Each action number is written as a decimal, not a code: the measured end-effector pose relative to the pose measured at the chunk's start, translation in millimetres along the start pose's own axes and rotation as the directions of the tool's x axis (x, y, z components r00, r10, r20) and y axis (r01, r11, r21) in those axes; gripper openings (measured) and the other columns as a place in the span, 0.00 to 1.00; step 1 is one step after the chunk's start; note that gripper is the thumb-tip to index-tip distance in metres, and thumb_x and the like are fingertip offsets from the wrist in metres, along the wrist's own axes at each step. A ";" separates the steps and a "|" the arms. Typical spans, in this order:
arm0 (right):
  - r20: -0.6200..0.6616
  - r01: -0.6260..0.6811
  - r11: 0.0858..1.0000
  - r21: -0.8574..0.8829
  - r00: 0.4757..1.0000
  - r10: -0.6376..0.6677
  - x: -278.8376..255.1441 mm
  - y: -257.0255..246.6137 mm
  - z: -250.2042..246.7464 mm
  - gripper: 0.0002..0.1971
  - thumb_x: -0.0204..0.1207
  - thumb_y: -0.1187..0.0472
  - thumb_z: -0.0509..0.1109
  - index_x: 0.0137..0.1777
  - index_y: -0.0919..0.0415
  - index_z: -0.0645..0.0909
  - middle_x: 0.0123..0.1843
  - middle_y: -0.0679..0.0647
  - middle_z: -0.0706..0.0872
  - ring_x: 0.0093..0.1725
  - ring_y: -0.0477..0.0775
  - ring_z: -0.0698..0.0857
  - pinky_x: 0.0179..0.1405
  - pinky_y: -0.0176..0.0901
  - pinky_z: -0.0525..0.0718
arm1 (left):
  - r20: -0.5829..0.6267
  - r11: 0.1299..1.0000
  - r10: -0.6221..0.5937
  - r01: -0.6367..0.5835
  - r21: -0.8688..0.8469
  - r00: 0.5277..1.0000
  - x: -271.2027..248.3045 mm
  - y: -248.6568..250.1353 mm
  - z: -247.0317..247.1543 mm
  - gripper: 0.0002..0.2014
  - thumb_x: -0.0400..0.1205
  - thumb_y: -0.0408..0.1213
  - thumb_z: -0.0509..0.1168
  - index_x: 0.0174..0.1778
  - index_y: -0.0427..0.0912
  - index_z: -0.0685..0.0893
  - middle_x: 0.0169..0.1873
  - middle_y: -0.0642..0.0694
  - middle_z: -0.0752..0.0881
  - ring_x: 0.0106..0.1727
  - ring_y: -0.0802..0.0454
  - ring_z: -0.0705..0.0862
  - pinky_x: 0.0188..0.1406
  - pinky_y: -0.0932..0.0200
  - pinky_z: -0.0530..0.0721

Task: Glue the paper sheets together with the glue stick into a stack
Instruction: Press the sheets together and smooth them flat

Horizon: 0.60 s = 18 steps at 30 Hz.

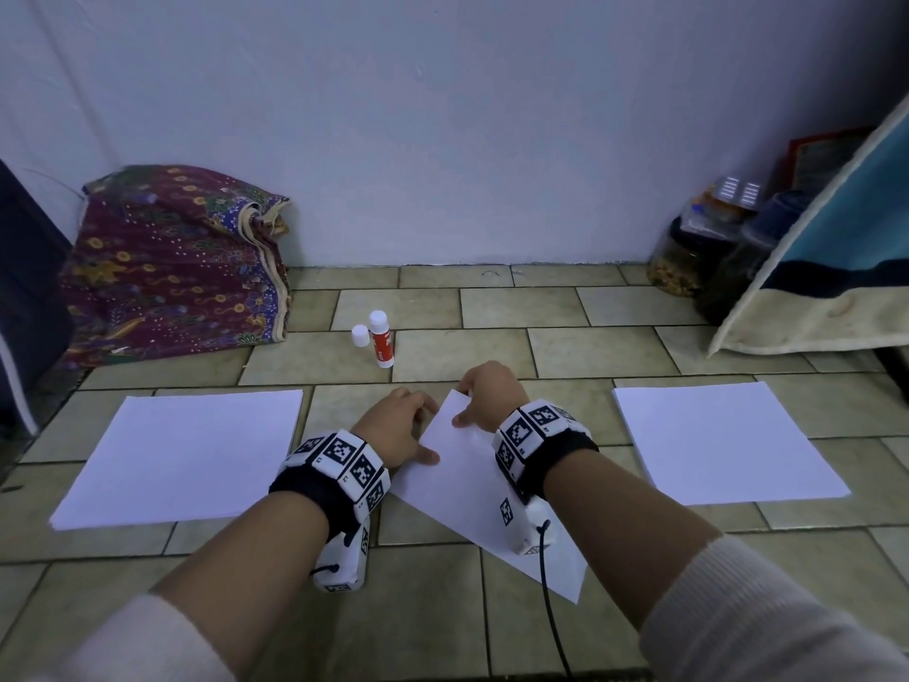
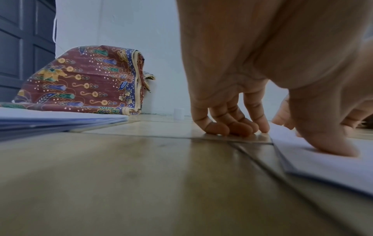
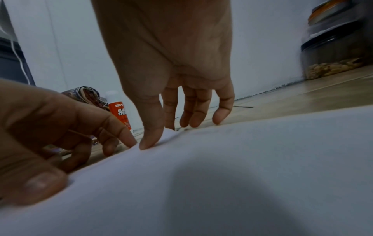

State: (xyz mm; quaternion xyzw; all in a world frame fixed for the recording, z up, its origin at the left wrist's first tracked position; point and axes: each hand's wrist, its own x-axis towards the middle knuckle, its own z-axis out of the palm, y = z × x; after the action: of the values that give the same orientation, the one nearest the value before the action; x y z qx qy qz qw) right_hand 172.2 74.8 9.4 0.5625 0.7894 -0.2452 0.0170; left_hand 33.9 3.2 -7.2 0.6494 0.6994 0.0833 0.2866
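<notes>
Between the two side stacks, the right hand (image 1: 484, 393) pinches the far corner of the skewed middle sheet (image 1: 472, 489) with thumb on top, while the left hand (image 1: 398, 425) presses its left edge with thumb and curled fingertips on the floor (image 1: 590, 347). Beyond them stands the uncapped glue stick (image 1: 381, 339) beside its cap (image 1: 360, 335). Wristbands hide part of the sheet.

The person wears cream ribbed sleeves (image 1: 767, 617), pushed back so the forearms are bare. Each wrist carries a black band (image 1: 315, 489) ringed with white square tiles (image 1: 340, 450) printed with black pixel-pattern markers. Beneath each band hangs a white camera housing (image 1: 344, 558) bearing smaller markers of the same kind. A thin black cable (image 1: 553, 622) leaves the housing under the right wrist and trails toward 6 o'clock. The left hand (image 1: 398, 428) and right hand (image 1: 487, 393) are bare, without rings or gloves.
</notes>
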 end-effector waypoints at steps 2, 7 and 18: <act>-0.026 0.006 1.000 -0.016 1.000 -0.007 -0.6 -0.5 3.2 0.21 0.70 0.57 0.79 0.63 0.63 0.83 0.63 0.57 0.81 0.62 0.58 0.82 0.64 0.52 0.81 | -0.005 1.000 -0.004 0.004 -0.004 1.000 -0.2 0.8 0.3 0.32 0.70 0.40 0.79 0.69 0.46 0.75 0.53 0.51 0.71 0.53 0.54 0.74 0.54 0.62 0.75; -0.082 0.051 0.997 -0.062 0.995 -0.056 -3.1 -0.1 11.8 0.19 0.77 0.58 0.72 0.66 0.64 0.79 0.66 0.58 0.75 0.65 0.59 0.77 0.65 0.51 0.78 | 0.001 1.000 -0.022 0.022 0.011 1.000 0.9 2.2 0.1 0.31 0.70 0.41 0.79 0.68 0.46 0.75 0.55 0.51 0.72 0.54 0.54 0.75 0.56 0.61 0.76; -0.120 0.142 0.866 0.479 0.988 -0.096 -5.5 11.0 2.0 0.14 0.68 0.67 0.79 0.47 0.57 0.77 0.39 0.49 0.82 0.41 0.47 0.81 0.35 0.32 0.76 | 0.037 0.993 -0.010 0.014 -0.121 0.999 1.8 -3.8 -3.9 0.42 0.67 0.40 0.81 0.76 0.44 0.69 0.68 0.48 0.72 0.70 0.50 0.73 0.68 0.59 0.72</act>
State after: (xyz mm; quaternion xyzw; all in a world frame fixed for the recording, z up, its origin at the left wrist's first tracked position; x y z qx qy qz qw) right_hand 183.7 71.9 5.3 0.5098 0.7353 -0.4102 -0.1765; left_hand 28.6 5.4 -6.4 0.6279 0.6916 0.1122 0.3389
